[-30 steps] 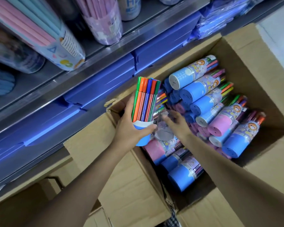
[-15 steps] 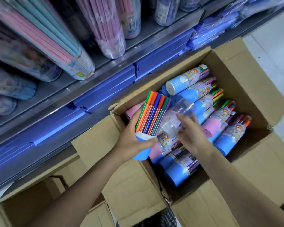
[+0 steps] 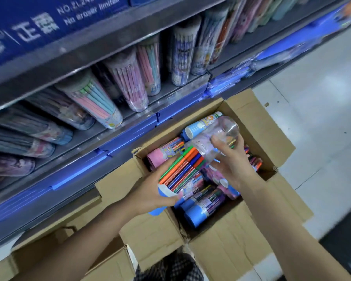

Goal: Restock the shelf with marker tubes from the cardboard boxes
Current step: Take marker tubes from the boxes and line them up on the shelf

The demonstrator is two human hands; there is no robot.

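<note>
Open cardboard box (image 3: 272,126) on the floor below the shelf (image 3: 114,122), flaps folded out, packed with marker tubes (image 3: 203,209) lying on their sides, blue and pink bases mostly pointing toward the camera. Left hand (image 3: 150,191) curled round the blue base (image 3: 162,194) of one set of markers (image 3: 182,169), thumb across the front; the set is tilted, tips up and to the right, held just above the box's left edge. Marker bodies bare along most of their length: orange, green, blue, red visible. Right hand (image 3: 233,165) grips a clear plastic sleeve (image 3: 217,138), fingers wrapped over its middle; the sleeve's open end sits over the marker tips, its closed round end pointing up and away toward the far wall of the box (how far the tips are inside I cannot tell, the plastic is blurred). One blue-capped tube (image 3: 201,124) lies at the back of the box, just behind the sleeve. Shelf above carries clear tubs of pastel pencils (image 3: 93,102) leaning in a row; blue cartons (image 3: 49,21) with white lettering on the tier over them. A second cardboard box (image 3: 55,250) stands at lower left, touching the first. Pale tiled floor (image 3: 322,122) at right.
</note>
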